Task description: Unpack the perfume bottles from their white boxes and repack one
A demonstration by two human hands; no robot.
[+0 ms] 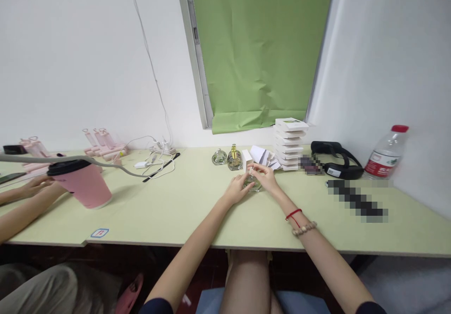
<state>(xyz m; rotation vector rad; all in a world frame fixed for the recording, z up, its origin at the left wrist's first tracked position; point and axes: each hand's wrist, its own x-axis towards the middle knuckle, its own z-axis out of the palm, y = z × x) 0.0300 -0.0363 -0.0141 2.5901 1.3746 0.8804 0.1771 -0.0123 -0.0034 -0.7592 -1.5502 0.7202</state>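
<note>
On the table in front of me stands a clear glass perfume bottle (255, 186), partly covered by my fingers. My left hand (237, 190) is closed against its left side, with the fingers near the neck. At the top of the bottle my right hand (265, 177) makes a pinch; a small whitish part shows between the fingertips, too small to name. Just behind are two more glass bottles, a round one (219, 157) and one with a gold top (234, 159). A small white box (246, 159) stands upright behind my hands, beside folded white paper pieces (264, 157).
White boxes (289, 145) are stacked at the back right, near a black headset (336, 161) and a water bottle (384, 156). Leftward are a pink cup (84, 184), cables with a power strip (164, 150), a black strip (161, 167) and a co-worker's arm (35, 206).
</note>
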